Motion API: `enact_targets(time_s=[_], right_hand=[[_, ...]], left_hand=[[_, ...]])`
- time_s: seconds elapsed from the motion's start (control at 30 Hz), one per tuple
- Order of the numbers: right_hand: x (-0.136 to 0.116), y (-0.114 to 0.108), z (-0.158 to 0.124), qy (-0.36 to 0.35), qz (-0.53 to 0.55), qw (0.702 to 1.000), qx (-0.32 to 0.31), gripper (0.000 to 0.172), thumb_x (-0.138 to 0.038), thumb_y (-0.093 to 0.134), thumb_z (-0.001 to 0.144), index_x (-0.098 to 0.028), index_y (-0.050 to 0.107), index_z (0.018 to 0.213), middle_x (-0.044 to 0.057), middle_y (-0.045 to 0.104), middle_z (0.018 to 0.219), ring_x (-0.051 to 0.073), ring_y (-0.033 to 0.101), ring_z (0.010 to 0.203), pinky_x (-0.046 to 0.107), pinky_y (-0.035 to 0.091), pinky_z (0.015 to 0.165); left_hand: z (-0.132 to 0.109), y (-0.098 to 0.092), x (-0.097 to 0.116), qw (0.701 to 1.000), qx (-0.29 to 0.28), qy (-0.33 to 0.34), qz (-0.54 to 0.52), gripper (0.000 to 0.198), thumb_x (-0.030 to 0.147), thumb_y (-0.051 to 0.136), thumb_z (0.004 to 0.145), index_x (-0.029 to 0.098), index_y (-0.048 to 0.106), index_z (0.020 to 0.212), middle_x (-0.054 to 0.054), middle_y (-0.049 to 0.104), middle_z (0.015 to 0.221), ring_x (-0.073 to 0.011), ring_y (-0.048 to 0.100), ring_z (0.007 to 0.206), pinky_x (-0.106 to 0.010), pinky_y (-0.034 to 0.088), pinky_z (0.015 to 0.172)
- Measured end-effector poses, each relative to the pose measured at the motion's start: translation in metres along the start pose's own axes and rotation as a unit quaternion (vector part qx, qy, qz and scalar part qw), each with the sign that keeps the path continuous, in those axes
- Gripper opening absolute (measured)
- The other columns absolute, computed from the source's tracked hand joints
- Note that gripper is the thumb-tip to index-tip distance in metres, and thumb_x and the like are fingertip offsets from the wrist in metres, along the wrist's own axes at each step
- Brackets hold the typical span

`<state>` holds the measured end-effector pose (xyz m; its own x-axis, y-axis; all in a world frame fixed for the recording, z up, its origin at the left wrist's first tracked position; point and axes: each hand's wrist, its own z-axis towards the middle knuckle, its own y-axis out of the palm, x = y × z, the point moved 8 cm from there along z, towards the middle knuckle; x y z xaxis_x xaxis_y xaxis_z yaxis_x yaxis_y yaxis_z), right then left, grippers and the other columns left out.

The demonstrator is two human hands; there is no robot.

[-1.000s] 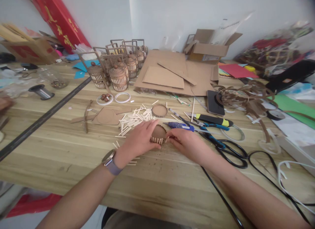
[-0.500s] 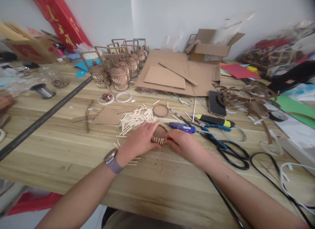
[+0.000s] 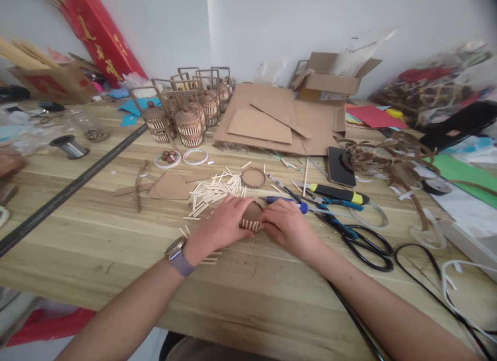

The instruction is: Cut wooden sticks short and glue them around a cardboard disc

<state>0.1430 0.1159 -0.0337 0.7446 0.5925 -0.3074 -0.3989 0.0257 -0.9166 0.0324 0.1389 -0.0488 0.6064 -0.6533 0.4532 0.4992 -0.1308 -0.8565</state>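
Note:
My left hand (image 3: 223,221), with a watch on its wrist, curves round the left side of a small round cardboard base (image 3: 253,211) and grips it. Short pale sticks stand in a row along the base's near rim. At the right end of that row, my right hand (image 3: 287,226) is closed, its fingertips pinched against the rim; what lies between them is hidden. Just behind my hands is a loose pile of short wooden sticks (image 3: 215,190). A second round base (image 3: 253,178) with a ridged rim lies beyond. The blue glue gun (image 3: 286,201) is partly covered by my right hand.
Several lidded stick-sided baskets (image 3: 190,125) with tall handles stand at the back left, beside flat cardboard sheets (image 3: 260,124). To the right lie a utility knife (image 3: 337,193), scissors (image 3: 368,244), a phone (image 3: 340,166) and coiled brown strips (image 3: 373,156). Another person's hand (image 3: 10,163) shows at far left.
My right hand has shifted slightly and now covers more of the glue gun. My left hand keeps its grip on the round base. The view has tilted a little.

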Motion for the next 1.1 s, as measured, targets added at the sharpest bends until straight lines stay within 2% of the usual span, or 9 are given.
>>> enact_targets(time_s=[0.27, 0.4, 0.47, 0.57, 0.67, 0.73, 0.8, 0.9, 1.1], right_hand=[[0.004, 0.002, -0.001, 0.006, 0.027, 1.0, 0.009, 0.01, -0.014, 0.06, 0.086, -0.02, 0.067, 0.082, 0.005, 0.07, 0.083, 0.023, 0.055, 0.088, 0.035, 0.032, 0.075], [-0.001, 0.001, -0.001, -0.006, 0.014, 1.0, -0.01, 0.009, -0.014, 0.06, 0.087, -0.019, 0.066, 0.083, 0.005, 0.07, 0.083, 0.023, 0.055, 0.088, 0.034, 0.032, 0.075], [-0.005, -0.003, -0.002, -0.015, 0.007, 1.0, -0.016, 0.01, -0.015, 0.059, 0.088, -0.019, 0.066, 0.083, 0.005, 0.069, 0.082, 0.022, 0.055, 0.087, 0.034, 0.033, 0.074], [-0.009, -0.015, -0.003, -0.026, -0.001, 1.0, -0.007, 0.012, -0.015, 0.056, 0.089, -0.019, 0.066, 0.085, 0.004, 0.069, 0.084, 0.022, 0.055, 0.087, 0.034, 0.033, 0.074], [-0.009, -0.032, -0.002, -0.031, -0.007, 0.999, 0.03, 0.012, -0.015, 0.055, 0.089, -0.02, 0.066, 0.088, 0.005, 0.07, 0.086, 0.023, 0.057, 0.087, 0.034, 0.034, 0.074], [-0.006, -0.043, -0.002, -0.03, -0.011, 0.998, 0.053, 0.013, -0.015, 0.054, 0.089, -0.021, 0.066, 0.088, 0.005, 0.07, 0.086, 0.023, 0.057, 0.087, 0.034, 0.035, 0.074], [-0.004, -0.053, -0.002, -0.026, -0.016, 0.997, 0.07, 0.014, -0.017, 0.053, 0.09, -0.021, 0.066, 0.087, 0.005, 0.07, 0.084, 0.023, 0.058, 0.086, 0.034, 0.036, 0.073], [-0.002, -0.069, -0.004, -0.018, -0.026, 0.995, 0.096, 0.014, -0.02, 0.053, 0.091, -0.021, 0.067, 0.088, 0.005, 0.07, 0.082, 0.024, 0.059, 0.085, 0.034, 0.036, 0.072], [0.002, -0.106, -0.012, -0.008, -0.054, 0.984, 0.168, 0.015, -0.024, 0.053, 0.092, -0.021, 0.067, 0.086, 0.005, 0.07, 0.08, 0.023, 0.06, 0.081, 0.036, 0.04, 0.074]], left_hand=[[0.0, 0.003, -0.002, 1.0, -0.015, -0.011, 0.001, 0.079, 0.034, 0.082, 0.069, 0.021, 0.042, 0.136, -0.012, 0.057, 0.131, -0.0305, 0.051, 0.123, -0.047, 0.043, 0.102], [-0.004, -0.011, 0.0, 0.999, -0.019, -0.032, 0.038, 0.099, 0.054, 0.08, 0.065, 0.016, 0.032, 0.144, -0.022, 0.037, 0.149, -0.0349, 0.035, 0.139, -0.049, 0.036, 0.109], [-0.017, -0.025, 0.002, 0.994, -0.004, -0.051, 0.097, 0.106, 0.067, 0.071, 0.067, 0.012, 0.028, 0.147, -0.025, 0.024, 0.155, -0.0377, 0.021, 0.145, -0.053, 0.029, 0.113], [-0.056, -0.035, -0.002, 0.979, -0.007, -0.078, 0.189, 0.11, 0.08, 0.049, 0.073, 0.004, 0.023, 0.148, -0.03, 0.019, 0.155, -0.0411, 0.011, 0.146, -0.058, 0.019, 0.115], [-0.098, -0.025, -0.02, 0.959, -0.027, -0.142, 0.242, 0.104, 0.079, 0.045, 0.077, 0.009, 0.021, 0.15, -0.03, 0.017, 0.156, -0.0468, 0.009, 0.144, -0.064, 0.021, 0.11], [-0.109, -0.013, -0.031, 0.953, -0.047, -0.16, 0.251, 0.101, 0.077, 0.047, 0.078, 0.014, 0.021, 0.151, -0.028, 0.017, 0.156, -0.048, 0.009, 0.144, -0.065, 0.022, 0.109], [-0.102, -0.006, -0.039, 0.952, -0.056, -0.164, 0.251, 0.097, 0.076, 0.045, 0.08, 0.015, 0.022, 0.152, -0.027, 0.017, 0.156, -0.0479, 0.007, 0.144, -0.066, 0.02, 0.109], [-0.072, -0.002, -0.045, 0.951, -0.074, -0.174, 0.243, 0.097, 0.077, 0.041, 0.08, 0.013, 0.025, 0.151, -0.029, 0.016, 0.156, -0.0499, 0.005, 0.143, -0.066, 0.016, 0.11], [-0.017, 0.01, -0.033, 0.965, -0.078, -0.138, 0.207, 0.097, 0.078, 0.026, 0.084, 0.008, 0.023, 0.151, -0.028, 0.017, 0.156, -0.0463, 0.006, 0.144, -0.059, 0.021, 0.113]])
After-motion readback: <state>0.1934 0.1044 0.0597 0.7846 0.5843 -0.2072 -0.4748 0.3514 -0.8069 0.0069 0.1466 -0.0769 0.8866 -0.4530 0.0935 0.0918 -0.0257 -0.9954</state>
